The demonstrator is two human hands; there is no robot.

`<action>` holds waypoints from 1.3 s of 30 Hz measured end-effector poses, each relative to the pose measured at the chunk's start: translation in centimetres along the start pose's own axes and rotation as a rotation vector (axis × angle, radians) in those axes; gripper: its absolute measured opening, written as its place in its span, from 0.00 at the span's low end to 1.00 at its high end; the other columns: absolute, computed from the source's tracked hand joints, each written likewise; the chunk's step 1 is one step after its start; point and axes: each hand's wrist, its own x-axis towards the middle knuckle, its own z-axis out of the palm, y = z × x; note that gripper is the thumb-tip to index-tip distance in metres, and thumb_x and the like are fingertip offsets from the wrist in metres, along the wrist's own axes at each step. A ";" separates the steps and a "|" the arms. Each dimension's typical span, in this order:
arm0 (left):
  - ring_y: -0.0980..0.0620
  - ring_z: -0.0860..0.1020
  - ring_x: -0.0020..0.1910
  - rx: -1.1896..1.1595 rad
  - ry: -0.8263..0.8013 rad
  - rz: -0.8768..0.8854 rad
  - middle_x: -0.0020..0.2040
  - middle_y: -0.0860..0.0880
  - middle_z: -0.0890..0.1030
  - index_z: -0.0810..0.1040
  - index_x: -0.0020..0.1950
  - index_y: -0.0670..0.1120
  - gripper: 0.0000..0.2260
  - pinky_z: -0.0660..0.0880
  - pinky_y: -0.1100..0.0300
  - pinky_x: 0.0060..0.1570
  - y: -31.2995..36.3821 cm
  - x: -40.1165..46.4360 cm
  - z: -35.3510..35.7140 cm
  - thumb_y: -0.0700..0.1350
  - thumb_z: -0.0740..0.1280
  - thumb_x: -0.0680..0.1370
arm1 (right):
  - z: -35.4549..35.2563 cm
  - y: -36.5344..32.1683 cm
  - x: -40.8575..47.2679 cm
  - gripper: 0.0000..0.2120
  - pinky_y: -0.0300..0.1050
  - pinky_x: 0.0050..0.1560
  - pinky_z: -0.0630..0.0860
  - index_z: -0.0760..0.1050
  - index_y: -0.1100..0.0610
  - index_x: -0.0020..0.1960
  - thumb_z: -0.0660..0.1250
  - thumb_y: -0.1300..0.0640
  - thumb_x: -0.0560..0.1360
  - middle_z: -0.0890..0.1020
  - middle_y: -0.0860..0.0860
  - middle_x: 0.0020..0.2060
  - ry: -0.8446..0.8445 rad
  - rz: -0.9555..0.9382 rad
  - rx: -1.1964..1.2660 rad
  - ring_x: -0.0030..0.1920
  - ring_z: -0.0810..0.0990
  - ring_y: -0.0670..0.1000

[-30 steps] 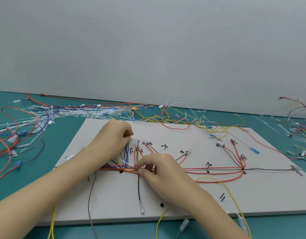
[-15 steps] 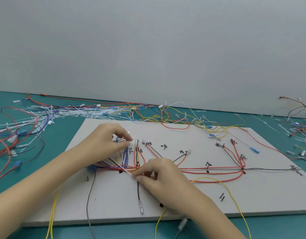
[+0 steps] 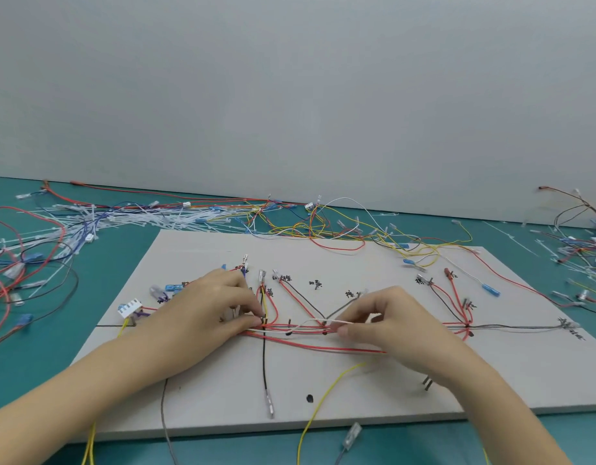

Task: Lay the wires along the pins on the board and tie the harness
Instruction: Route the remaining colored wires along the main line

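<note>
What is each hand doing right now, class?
Left hand: pinches the white wire at the red bundle.
Right hand: pinches the same white wire's other end.

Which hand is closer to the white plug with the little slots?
Left. The left hand lies just right of the white plug at the board's left edge; the right hand is far off to the plug's right, pinching a white wire.

Single head view, worn camera, looking forward and down across the board (image 3: 357, 391) from its near edge. Close in: forearms enter at bottom. Wall (image 3: 289, 95) behind board fills upper half. Wide-angle, edges bowed.
</note>
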 end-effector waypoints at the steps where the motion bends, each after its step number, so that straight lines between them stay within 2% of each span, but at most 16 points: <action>1: 0.61 0.71 0.47 0.035 0.002 0.035 0.43 0.60 0.74 0.82 0.48 0.55 0.05 0.69 0.62 0.49 0.3 0.0 0.0 0.44 0.71 0.76 | -0.6 0.0 -0.2 0.02 0.26 0.29 0.64 0.85 0.53 0.41 0.74 0.58 0.72 0.81 0.44 0.31 -0.050 0.022 0.047 0.26 0.72 0.37; 4: 0.58 0.71 0.48 0.108 -0.008 0.082 0.46 0.58 0.72 0.80 0.51 0.53 0.13 0.72 0.58 0.48 1.3 0.2 0.2 0.36 0.67 0.74 | -1.9 0.2 -0.5 0.03 0.31 0.23 0.61 0.85 0.56 0.42 0.73 0.58 0.73 0.80 0.47 0.30 -0.117 0.107 0.119 0.23 0.67 0.41; 7: 0.55 0.72 0.50 0.176 -0.033 0.114 0.49 0.56 0.72 0.77 0.56 0.53 0.21 0.74 0.54 0.46 2.1 0.5 0.6 0.31 0.61 0.71 | -3.0 0.6 -0.4 0.04 0.32 0.23 0.60 0.84 0.59 0.41 0.73 0.58 0.73 0.76 0.45 0.25 -0.054 0.190 0.087 0.22 0.67 0.41; 9: 0.51 0.72 0.49 0.242 -0.084 0.173 0.48 0.54 0.74 0.79 0.54 0.52 0.24 0.74 0.52 0.44 2.6 0.8 1.1 0.28 0.60 0.67 | -3.6 1.2 -0.2 0.05 0.33 0.23 0.58 0.84 0.57 0.40 0.74 0.56 0.72 0.73 0.45 0.23 0.015 0.242 0.034 0.22 0.66 0.41; 11: 0.48 0.73 0.47 0.282 -0.117 0.220 0.46 0.52 0.76 0.81 0.50 0.49 0.23 0.74 0.53 0.41 3.1 1.1 1.5 0.27 0.60 0.65 | -4.2 1.8 -0.1 0.05 0.34 0.23 0.57 0.84 0.56 0.39 0.74 0.56 0.72 0.69 0.46 0.22 0.071 0.277 0.037 0.22 0.64 0.43; 13: 0.49 0.73 0.45 0.281 -0.117 0.236 0.43 0.52 0.76 0.81 0.47 0.48 0.18 0.72 0.56 0.39 3.5 1.3 1.7 0.31 0.61 0.66 | -4.8 2.4 -0.1 0.05 0.35 0.22 0.57 0.84 0.57 0.37 0.74 0.58 0.72 0.67 0.47 0.22 0.107 0.295 0.113 0.22 0.62 0.44; 17: 0.54 0.70 0.45 0.226 -0.118 0.182 0.43 0.53 0.74 0.81 0.48 0.49 0.12 0.68 0.61 0.42 3.8 1.1 1.9 0.43 0.58 0.73 | -5.6 3.4 -0.2 0.05 0.35 0.20 0.63 0.85 0.59 0.37 0.73 0.62 0.72 0.75 0.50 0.25 0.174 0.294 0.266 0.22 0.69 0.45; 21: 0.55 0.71 0.49 0.182 -0.120 0.138 0.46 0.55 0.73 0.80 0.52 0.51 0.09 0.71 0.59 0.48 4.1 1.5 2.2 0.48 0.61 0.80 | -5.8 4.1 -0.4 0.04 0.35 0.20 0.69 0.84 0.64 0.43 0.71 0.64 0.73 0.80 0.55 0.28 0.149 0.319 0.357 0.23 0.74 0.46; 26: 0.56 0.70 0.50 0.117 -0.116 0.116 0.44 0.57 0.68 0.81 0.57 0.52 0.10 0.63 0.67 0.48 4.3 2.2 2.5 0.47 0.62 0.81 | -6.3 4.8 -0.7 0.04 0.36 0.19 0.69 0.81 0.65 0.47 0.70 0.64 0.74 0.83 0.62 0.32 0.131 0.400 0.280 0.23 0.77 0.49; 29: 0.56 0.67 0.49 0.143 -0.109 0.109 0.44 0.57 0.66 0.80 0.59 0.54 0.11 0.64 0.64 0.50 4.5 2.3 2.9 0.46 0.61 0.81 | -5.9 4.9 -0.4 0.04 0.36 0.19 0.69 0.79 0.65 0.46 0.71 0.64 0.74 0.82 0.62 0.30 0.171 0.402 0.202 0.23 0.76 0.49; 32: 0.56 0.64 0.47 0.145 -0.074 0.111 0.45 0.56 0.65 0.81 0.57 0.54 0.10 0.63 0.63 0.47 4.7 2.4 3.0 0.45 0.62 0.81 | -5.6 5.0 0.1 0.07 0.37 0.19 0.68 0.78 0.66 0.40 0.73 0.64 0.72 0.81 0.59 0.26 0.249 0.393 0.156 0.20 0.74 0.49; 35: 0.56 0.64 0.47 0.133 -0.078 0.100 0.44 0.57 0.65 0.82 0.57 0.54 0.11 0.62 0.63 0.48 4.9 2.6 3.0 0.44 0.63 0.80 | -5.4 5.2 0.7 0.10 0.39 0.23 0.67 0.78 0.62 0.35 0.77 0.60 0.69 0.78 0.52 0.21 0.348 0.356 0.041 0.20 0.71 0.47; 39: 0.58 0.62 0.46 0.117 -0.084 0.090 0.43 0.57 0.65 0.82 0.57 0.55 0.10 0.62 0.65 0.48 4.9 2.7 3.0 0.45 0.63 0.80 | -4.9 5.1 1.2 0.09 0.41 0.30 0.66 0.80 0.59 0.33 0.78 0.58 0.67 0.79 0.50 0.24 0.398 0.243 -0.056 0.24 0.72 0.47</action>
